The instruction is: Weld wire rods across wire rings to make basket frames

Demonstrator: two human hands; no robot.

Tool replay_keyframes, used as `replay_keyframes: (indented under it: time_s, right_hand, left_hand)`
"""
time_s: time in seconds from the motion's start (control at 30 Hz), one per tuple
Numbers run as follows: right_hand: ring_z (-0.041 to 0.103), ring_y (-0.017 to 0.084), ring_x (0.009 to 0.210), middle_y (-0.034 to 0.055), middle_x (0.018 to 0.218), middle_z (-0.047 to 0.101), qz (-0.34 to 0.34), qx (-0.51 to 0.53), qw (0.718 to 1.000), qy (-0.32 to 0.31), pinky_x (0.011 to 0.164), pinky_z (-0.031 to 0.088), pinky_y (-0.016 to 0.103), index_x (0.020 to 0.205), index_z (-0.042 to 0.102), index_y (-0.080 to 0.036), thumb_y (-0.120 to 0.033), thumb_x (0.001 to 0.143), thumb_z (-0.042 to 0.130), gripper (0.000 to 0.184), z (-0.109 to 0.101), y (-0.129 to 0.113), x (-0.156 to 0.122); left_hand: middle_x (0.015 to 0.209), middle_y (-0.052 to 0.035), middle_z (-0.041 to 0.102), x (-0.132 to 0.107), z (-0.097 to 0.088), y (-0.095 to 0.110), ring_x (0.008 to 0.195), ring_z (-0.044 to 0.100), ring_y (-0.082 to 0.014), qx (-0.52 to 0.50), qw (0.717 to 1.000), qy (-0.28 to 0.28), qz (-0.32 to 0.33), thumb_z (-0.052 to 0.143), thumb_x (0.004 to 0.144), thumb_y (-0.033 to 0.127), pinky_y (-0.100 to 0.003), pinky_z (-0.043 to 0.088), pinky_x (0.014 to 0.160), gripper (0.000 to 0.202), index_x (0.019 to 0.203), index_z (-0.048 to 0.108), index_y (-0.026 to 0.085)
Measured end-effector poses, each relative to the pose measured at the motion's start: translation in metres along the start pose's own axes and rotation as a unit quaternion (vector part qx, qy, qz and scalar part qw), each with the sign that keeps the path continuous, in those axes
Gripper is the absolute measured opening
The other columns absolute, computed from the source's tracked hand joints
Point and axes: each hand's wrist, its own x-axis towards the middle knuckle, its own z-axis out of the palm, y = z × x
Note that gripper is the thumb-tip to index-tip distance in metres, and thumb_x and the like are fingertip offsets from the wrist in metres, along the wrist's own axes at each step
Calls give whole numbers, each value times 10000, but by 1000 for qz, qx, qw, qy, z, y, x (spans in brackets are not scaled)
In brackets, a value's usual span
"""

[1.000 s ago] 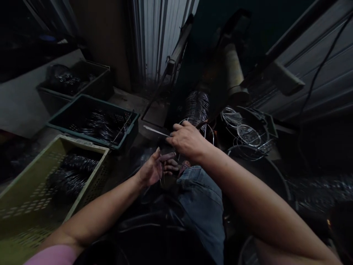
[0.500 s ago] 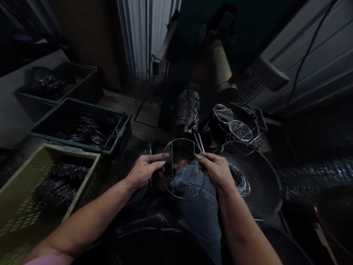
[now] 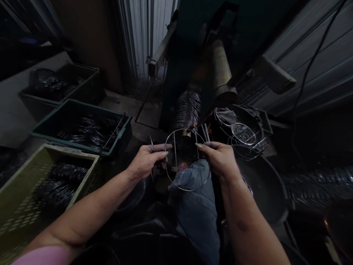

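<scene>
A round wire ring (image 3: 184,188) with straight cross wires is held upright in front of me over my knee in blue jeans (image 3: 194,198). My left hand (image 3: 147,160) pinches its left edge; another small wire piece sticks out beside those fingers. My right hand (image 3: 219,157) grips the right edge and also holds a few straight wire rods that point up. Just beyond the ring, a thick stack of wire rings (image 3: 188,108) hangs on a machine arm.
Left of me stand a yellow-green crate (image 3: 30,206) and a dark green crate (image 3: 82,127) with dark wire parts, and another crate (image 3: 59,86) behind. To the right lie a round dark pan (image 3: 261,187) and loose wire frames (image 3: 241,132). A machine (image 3: 220,70) rises ahead.
A second ago my right hand was reaching at the stack of rings and my left was low and open. Both hands now hold one ring, which has risen slightly since half a second ago.
</scene>
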Motion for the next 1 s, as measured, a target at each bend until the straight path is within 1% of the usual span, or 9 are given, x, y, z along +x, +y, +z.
replay_keyframes:
  time_s: [0.1,0.23,0.37,0.43,0.53,0.63,0.73,0.83,1.0]
  right_hand:
    - [493,102,420,5,491,584,6,5,1000,-9,401,373,215,610,650,-125,-367,488,803,311,0,-10,7]
    - [528,128,435,33,523,610,48,16,999,-18,404,413,232,628,649,-117,-352,458,816,334,0,-20,11]
    - [397,54,328,-23,414,509,47,5,999,-18,296,276,165,568,603,-126,-342,475,810,314,1,-25,14]
    - [368,40,319,-40,399,477,55,21,998,-27,278,233,150,569,594,-128,-340,461,812,323,2,-24,14]
    - [417,49,356,-29,446,515,72,73,994,-42,288,268,139,622,614,-122,-334,429,818,352,1,-18,10]
    - [398,38,339,-25,439,518,71,90,993,-30,276,238,130,643,624,-117,-340,453,812,348,-2,-6,-2]
    - [398,41,328,-30,436,520,74,131,989,-6,279,259,137,671,632,-125,-332,462,813,346,-7,8,-14]
    - [386,39,311,-30,436,524,75,159,984,13,280,277,144,683,633,-129,-324,463,817,346,-14,16,-20]
    - [398,40,322,-16,453,533,73,168,983,32,278,277,138,671,628,-119,-295,458,824,339,-27,12,-17]
  left_hand:
    - [619,-28,641,4,3,7,498,575,-103,-5,1000,-10,1,687,652,170,-243,502,502,318,966,682,126]
    - [593,-16,620,9,5,12,480,557,-99,-10,1000,-25,-2,661,676,173,-243,492,492,297,970,676,137]
    - [587,-23,620,12,6,13,448,533,-91,-5,999,-37,9,636,684,154,-217,454,446,247,924,686,126]
    - [602,-26,625,12,7,14,445,533,-87,-7,1000,-28,2,629,680,138,-210,441,433,242,915,684,120]
    - [583,-15,618,12,10,15,450,538,-94,6,1000,18,-10,623,675,123,-222,445,441,272,942,677,122]
    - [631,-22,641,13,14,14,523,567,-109,58,997,40,37,668,669,196,-246,470,514,290,951,680,126]
    - [727,-29,666,17,20,10,638,589,-125,139,985,21,98,740,610,293,-248,473,607,449,1021,661,129]
    - [681,-16,654,24,27,6,620,577,-131,205,972,12,116,756,585,318,-252,463,604,548,1078,637,112]
    - [740,-23,679,34,41,6,683,602,-152,203,966,-40,154,722,624,265,-252,467,644,385,981,681,129]
